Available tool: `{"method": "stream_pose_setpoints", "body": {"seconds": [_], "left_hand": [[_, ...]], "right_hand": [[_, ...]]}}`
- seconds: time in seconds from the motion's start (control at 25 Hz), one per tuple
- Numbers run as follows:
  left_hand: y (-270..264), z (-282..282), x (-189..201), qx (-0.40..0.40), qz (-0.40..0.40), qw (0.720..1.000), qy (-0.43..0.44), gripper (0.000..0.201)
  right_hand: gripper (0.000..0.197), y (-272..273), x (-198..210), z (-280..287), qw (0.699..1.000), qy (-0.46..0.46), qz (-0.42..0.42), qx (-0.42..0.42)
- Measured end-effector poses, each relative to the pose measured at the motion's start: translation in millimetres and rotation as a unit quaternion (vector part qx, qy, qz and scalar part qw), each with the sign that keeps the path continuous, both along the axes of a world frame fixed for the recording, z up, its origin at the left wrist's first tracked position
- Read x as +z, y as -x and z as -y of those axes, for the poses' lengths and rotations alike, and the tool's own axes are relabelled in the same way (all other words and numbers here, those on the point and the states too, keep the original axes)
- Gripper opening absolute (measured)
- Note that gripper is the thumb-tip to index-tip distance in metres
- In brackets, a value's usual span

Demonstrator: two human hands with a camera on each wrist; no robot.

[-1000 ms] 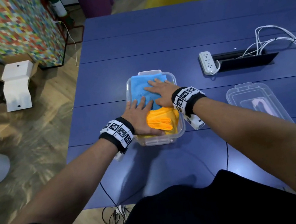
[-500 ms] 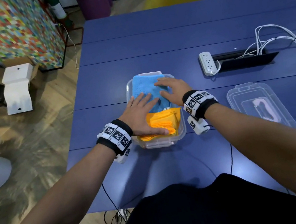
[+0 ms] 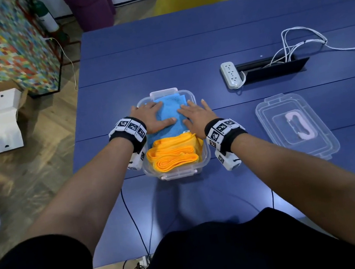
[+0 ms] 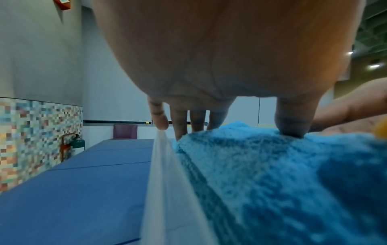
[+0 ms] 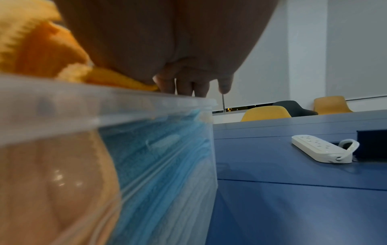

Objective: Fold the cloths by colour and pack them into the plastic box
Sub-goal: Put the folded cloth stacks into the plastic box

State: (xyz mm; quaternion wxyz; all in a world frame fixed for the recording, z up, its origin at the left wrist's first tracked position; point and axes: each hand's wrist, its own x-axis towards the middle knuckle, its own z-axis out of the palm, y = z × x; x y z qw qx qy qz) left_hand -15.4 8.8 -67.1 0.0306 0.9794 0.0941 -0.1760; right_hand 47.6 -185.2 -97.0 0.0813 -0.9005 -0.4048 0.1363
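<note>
Head view has both the left hand [image 3: 150, 117] and right hand [image 3: 194, 117] flat and holding nothing, pressing the blue cloths [image 3: 170, 114] into the plastic box [image 3: 178, 174] mid-frame beside the orange cloths [image 3: 173, 156], left wrist shows straight fingers [image 4: 179, 122] on blue, right wrist shows the packed wall, and honestly that overfull pile might spring up once released.

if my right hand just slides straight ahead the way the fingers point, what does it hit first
Most likely the far rim of the plastic box. The right hand lies flat on the blue cloths, fingers pointing away; beyond the rim only bare table shows.
</note>
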Motion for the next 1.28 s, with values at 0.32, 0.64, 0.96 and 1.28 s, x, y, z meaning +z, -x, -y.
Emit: {"method": "stream_pose_setpoints", "body": {"seconds": [0.32,0.64,0.96,1.28], "left_hand": [[15,10,27,0.051,0.151,0.968,0.194,0.069],[41,96,41,-0.036,-0.004,0.985,0.170,0.098],[14,214,25,-0.164,0.068,0.961,0.214,0.058],[10,236,-70,0.160,-0.092,0.922,0.339,0.051]], "right_hand": [[0.045,-19,-24,78,0.916,-0.269,-0.049,-0.293],[0.058,15,-90,212,0.852,0.079,-0.103,-0.507],[0.039,32,-86,204,0.897,0.103,-0.154,-0.402],[0.029,14,-1,197,0.870,-0.212,-0.111,-0.430]]}}
